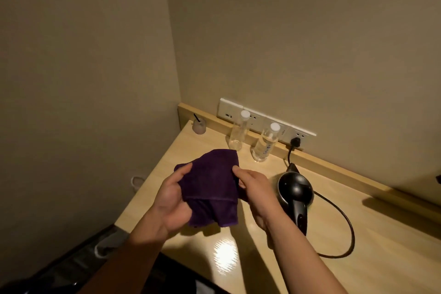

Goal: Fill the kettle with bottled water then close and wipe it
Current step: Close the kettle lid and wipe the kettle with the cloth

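The purple cloth (pixel 210 181) is being held above the table (pixel 358 234), gripped by the fingers of the left hand (pixel 169 200) and right hand (pixel 255 191), while the kettle (pixel 296 188), standing closed on it just beside the right hand, is seemingly filled and is awaiting wiping.

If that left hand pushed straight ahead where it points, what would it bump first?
The purple towelling cloth that left hand holds; past it, probably the empty-looking clear plastic bottle, though depth is unclear.
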A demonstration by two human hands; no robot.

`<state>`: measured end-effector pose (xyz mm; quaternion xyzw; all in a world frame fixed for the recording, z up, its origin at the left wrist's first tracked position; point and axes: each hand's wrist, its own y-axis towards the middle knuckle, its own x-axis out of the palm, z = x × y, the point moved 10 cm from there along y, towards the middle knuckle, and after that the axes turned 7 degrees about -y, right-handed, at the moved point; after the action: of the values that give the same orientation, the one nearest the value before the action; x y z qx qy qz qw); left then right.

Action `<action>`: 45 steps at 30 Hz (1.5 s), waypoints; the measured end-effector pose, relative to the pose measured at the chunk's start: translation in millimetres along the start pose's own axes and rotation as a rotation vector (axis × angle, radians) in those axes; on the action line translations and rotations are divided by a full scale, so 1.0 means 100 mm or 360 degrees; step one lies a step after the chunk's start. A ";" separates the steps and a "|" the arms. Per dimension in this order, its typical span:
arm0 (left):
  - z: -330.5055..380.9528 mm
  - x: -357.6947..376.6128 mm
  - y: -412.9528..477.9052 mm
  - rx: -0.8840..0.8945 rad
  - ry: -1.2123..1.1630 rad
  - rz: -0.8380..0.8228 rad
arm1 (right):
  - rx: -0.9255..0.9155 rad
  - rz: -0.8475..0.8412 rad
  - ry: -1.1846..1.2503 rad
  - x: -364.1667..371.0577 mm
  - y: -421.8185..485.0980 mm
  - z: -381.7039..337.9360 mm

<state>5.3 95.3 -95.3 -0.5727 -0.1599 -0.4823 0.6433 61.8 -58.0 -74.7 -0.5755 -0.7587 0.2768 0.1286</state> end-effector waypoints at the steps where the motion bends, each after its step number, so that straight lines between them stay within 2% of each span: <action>1: 0.08 0.00 0.01 -0.0031 0.0026 -0.0009 | 0.0082 -0.0095 0.0173 0.13 0.06 0.04; 3: 0.24 -0.10 0.10 -0.0102 0.0111 0.0015 | 0.0110 -0.0194 0.0310 0.31 0.18 0.05; 7: 0.57 -0.29 0.35 -0.0224 0.0314 0.0108 | 0.0055 -0.0099 0.0221 0.47 0.51 0.06; 11: 1.00 -0.51 0.76 -0.0174 0.0728 0.0286 | 0.0062 0.0016 0.0183 0.57 0.91 0.13; 16: 1.35 -0.68 1.32 -0.0160 0.1111 0.0307 | 0.0131 0.0146 0.0142 0.68 1.38 0.25; 22: 1.56 -0.80 1.83 -0.0011 0.1565 0.0409 | 0.0059 0.0247 -0.0054 0.80 1.82 0.29; 24: 1.60 -0.86 1.89 0.0002 0.1786 0.0442 | 0.0015 0.0260 -0.0242 0.86 1.91 0.28; 27: 1.65 -0.88 1.95 0.0091 0.2102 0.0343 | -0.0120 0.0312 -0.0709 0.89 1.94 0.22; 30: 1.77 -0.84 1.89 0.0305 0.2304 0.0354 | -0.0186 0.0382 -0.1116 0.88 1.87 0.20; 33: 1.84 -0.76 1.79 0.0538 0.2767 0.0443 | -0.0337 0.0451 -0.1532 0.89 1.82 0.17; 34: 1.80 -0.70 1.78 0.0630 0.2979 0.0381 | -0.0416 0.0422 -0.1670 0.94 1.82 0.15; 36: 1.58 -0.63 1.87 0.0769 0.3394 0.0093 | -0.0553 0.0261 -0.1882 1.12 1.86 0.16; 39: 1.28 -0.72 2.04 0.0760 0.3677 -0.0228 | -0.0538 0.0005 -0.2064 1.30 1.97 0.32; 42: 1.22 -0.91 2.16 0.0638 0.3755 -0.0263 | -0.0413 -0.0083 -0.2210 1.29 2.06 0.50; 45: 1.20 -1.00 2.19 0.0674 0.3881 -0.0292 | -0.0365 -0.0106 -0.2343 1.27 2.09 0.56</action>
<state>174.8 219.6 -263.2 0.3779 0.4283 -0.7078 0.4157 161.7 85.2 -254.4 -0.2279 -0.6898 0.5057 -0.4653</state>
